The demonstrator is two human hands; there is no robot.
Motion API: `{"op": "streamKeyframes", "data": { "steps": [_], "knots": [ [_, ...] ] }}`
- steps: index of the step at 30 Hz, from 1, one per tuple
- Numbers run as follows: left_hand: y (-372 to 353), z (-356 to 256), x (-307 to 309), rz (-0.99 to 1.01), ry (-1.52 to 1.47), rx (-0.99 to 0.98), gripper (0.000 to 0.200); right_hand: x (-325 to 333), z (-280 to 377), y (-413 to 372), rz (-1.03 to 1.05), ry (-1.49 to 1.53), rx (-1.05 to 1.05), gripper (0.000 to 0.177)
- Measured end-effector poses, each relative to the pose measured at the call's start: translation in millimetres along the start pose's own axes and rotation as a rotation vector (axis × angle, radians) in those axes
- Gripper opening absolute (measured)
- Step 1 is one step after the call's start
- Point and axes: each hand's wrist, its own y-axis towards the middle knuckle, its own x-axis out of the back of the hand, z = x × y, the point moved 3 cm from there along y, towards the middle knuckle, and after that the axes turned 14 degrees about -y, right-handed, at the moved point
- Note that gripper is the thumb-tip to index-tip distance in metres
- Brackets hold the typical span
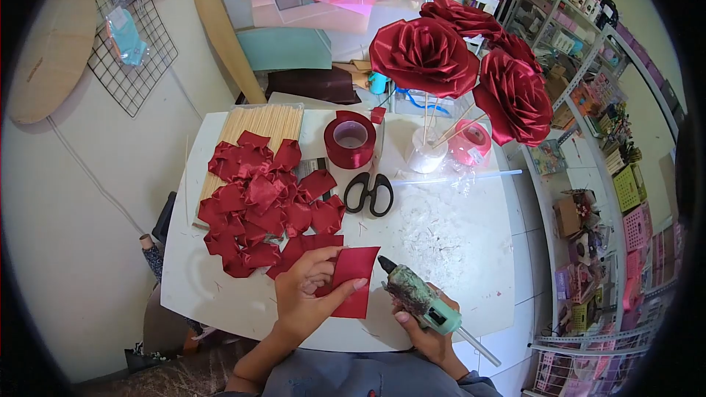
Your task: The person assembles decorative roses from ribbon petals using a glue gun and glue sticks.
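Between the thumb and fingers of my left hand is a flat piece of red satin ribbon, held upright over the table's front. My right hand grips a green hot glue gun, its dark nozzle pointing up and left, close to the ribbon's right edge. A clear glue stick sticks out of the gun's back. Left of the ribbon lies a heap of folded red satin petals, with flat ribbon pieces partly behind my left hand. Black-handled scissors rest beyond my hands.
On the white table stand a roll of red ribbon, a bundle of wooden sticks, a white holder with several red satin roses, and a pink roll. A clear stick lies nearby. Shelves line the right.
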Motion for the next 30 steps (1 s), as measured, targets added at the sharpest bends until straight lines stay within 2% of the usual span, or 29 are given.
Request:
{"op": "streamKeyframes", "data": {
  "steps": [11,13,17,24,26,27,29,30],
  "knots": [
    [-2,2,0,-0.003,-0.06,-0.006,0.038,-1,1,0,0.029,-0.073,-0.013,0.026],
    [-2,4,1,0.044,0.057,0.035,0.037,0,3,1,0.028,-0.098,0.001,0.026],
    [-2,6,1,0.043,0.021,0.031,0.035,0,3,0,0.019,-0.097,-0.022,0.026],
    [-1,8,1,0.017,-0.017,-0.075,0.035,0,2,1,-0.008,-0.119,-0.027,0.025],
    [-1,6,2,0.023,-0.04,-0.084,0.035,1,-3,2,-0.064,-0.25,0.052,0.028],
    [-2,8,5,0.012,0.007,-0.085,0.033,1,-1,1,-0.081,-0.127,0.021,0.022],
    [-2,10,7,-0.001,0.054,-0.084,0.031,1,-5,-2,-0.073,-0.06,0.02,0.021],
    [-1,8,8,-0.053,0.023,-0.145,0.028,2,-7,-3,-0.068,0.008,0.017,0.021]
  ]
}}
